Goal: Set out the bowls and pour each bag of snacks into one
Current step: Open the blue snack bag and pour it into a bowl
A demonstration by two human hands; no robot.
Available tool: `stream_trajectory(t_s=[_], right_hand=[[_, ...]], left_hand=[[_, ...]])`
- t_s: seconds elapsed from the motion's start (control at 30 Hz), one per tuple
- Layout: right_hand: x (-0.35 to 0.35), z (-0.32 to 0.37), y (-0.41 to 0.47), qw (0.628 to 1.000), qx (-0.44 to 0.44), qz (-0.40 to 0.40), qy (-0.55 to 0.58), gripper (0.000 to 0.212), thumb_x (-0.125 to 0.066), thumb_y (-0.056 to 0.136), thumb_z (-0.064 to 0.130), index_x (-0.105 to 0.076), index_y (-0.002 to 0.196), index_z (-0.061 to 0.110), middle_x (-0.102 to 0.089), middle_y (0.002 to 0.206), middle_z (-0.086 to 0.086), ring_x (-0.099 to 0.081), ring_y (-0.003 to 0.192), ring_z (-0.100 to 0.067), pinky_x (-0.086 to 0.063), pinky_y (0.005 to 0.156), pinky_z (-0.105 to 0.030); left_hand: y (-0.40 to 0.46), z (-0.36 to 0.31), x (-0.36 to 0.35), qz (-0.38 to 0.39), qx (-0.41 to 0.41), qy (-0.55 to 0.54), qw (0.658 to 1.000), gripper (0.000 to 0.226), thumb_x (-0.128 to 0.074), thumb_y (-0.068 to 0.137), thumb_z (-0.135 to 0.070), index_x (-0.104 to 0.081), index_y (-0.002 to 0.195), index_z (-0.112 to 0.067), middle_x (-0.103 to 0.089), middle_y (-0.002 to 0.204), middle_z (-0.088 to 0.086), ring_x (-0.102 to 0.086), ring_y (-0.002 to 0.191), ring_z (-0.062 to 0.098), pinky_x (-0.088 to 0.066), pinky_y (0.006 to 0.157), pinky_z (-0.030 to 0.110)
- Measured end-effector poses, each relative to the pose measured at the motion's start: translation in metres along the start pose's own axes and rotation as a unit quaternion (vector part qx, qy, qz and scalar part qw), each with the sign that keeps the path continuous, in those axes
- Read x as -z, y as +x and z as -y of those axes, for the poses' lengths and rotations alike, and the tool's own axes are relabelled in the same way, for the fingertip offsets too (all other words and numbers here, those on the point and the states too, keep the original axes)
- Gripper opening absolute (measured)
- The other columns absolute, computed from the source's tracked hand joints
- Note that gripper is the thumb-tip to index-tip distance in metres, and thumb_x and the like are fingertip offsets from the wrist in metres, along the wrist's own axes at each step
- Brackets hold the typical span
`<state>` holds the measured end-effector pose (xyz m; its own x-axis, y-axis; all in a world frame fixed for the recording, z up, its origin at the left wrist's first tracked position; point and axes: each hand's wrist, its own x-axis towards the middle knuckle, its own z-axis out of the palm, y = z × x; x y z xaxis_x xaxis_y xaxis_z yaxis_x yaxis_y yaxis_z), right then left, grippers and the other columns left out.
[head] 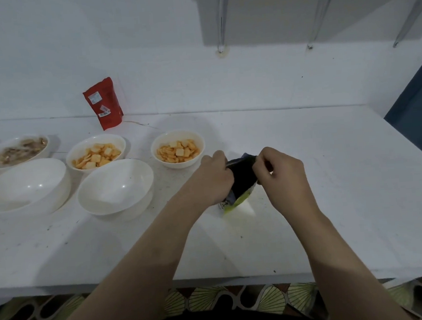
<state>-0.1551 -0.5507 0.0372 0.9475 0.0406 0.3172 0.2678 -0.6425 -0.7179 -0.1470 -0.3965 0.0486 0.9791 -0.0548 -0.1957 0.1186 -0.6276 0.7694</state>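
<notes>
Snack bag (242,180), dark with a green bottom, stands on the white counter (333,188) right between my hands. My left hand (215,177) grips its left side, and my right hand (279,172) pinches the top edge, so both are clenched on it. Just beyond my left knuckles I see a bowl of orange crackers (178,149). Farther left of the grip, an empty bowl (116,186) sits near me, with a second cracker bowl (96,152) behind it. A red pouch (103,103) leans on the wall, well apart.
</notes>
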Motion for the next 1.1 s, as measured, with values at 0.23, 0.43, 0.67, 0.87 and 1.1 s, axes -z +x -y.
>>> stream_trajectory(t_s=[0.23,0.43,0.67,0.87,1.1], right_hand=[[0.002,0.008,-0.002,0.989,-0.084,0.116,-0.018,0.017,-0.058,0.087,0.020,-0.045,0.082,0.011,-0.063,0.078,-0.009,-0.064,0.070,-0.027,-0.054,0.064,-0.043],[0.006,0.022,0.002,0.992,-0.083,0.038,0.084,0.012,-0.046,0.084,0.005,-0.038,0.077,0.012,-0.048,0.072,-0.006,-0.061,0.069,-0.037,-0.055,0.064,-0.060],[-0.025,0.079,0.015,0.993,0.045,0.004,0.106,0.015,-0.043,0.090,-0.001,-0.038,0.084,0.012,-0.040,0.068,-0.003,-0.037,0.061,-0.028,-0.037,0.054,-0.033],[-0.070,0.154,0.033,0.975,0.124,0.033,0.181,0.021,-0.045,0.090,-0.003,-0.039,0.084,0.017,-0.037,0.065,0.007,-0.028,0.059,-0.012,-0.027,0.051,-0.020],[-0.164,0.245,0.058,0.950,0.182,0.085,0.240,0.017,-0.047,0.091,-0.002,-0.041,0.086,0.013,-0.043,0.074,0.000,-0.037,0.064,-0.017,-0.033,0.057,-0.025]], left_hand=[[-0.003,0.004,-0.002,-0.034,-0.024,-0.058,0.997,0.011,-0.033,0.091,-0.012,-0.040,0.100,-0.013,-0.053,0.106,0.016,-0.060,0.096,0.034,-0.057,0.079,0.056],[-0.007,0.014,0.013,-0.032,-0.031,-0.124,0.991,0.013,-0.041,0.094,-0.015,-0.040,0.106,-0.011,-0.053,0.110,0.017,-0.050,0.093,0.025,-0.048,0.092,0.055],[-0.014,0.043,0.061,-0.085,-0.061,-0.354,0.929,0.062,-0.030,0.086,-0.072,-0.056,0.104,-0.019,-0.065,0.120,0.008,-0.062,0.113,0.018,-0.050,0.100,0.039],[-0.006,0.096,0.135,-0.140,0.001,-0.414,0.899,0.017,-0.042,0.104,-0.033,-0.056,0.104,-0.023,-0.063,0.115,0.004,-0.062,0.103,0.020,-0.048,0.102,0.045],[0.020,0.180,0.257,-0.170,0.061,-0.502,0.845,0.037,-0.075,0.081,-0.039,-0.056,0.078,-0.008,-0.067,0.056,-0.001,-0.060,0.066,0.015,-0.052,0.055,0.023]])
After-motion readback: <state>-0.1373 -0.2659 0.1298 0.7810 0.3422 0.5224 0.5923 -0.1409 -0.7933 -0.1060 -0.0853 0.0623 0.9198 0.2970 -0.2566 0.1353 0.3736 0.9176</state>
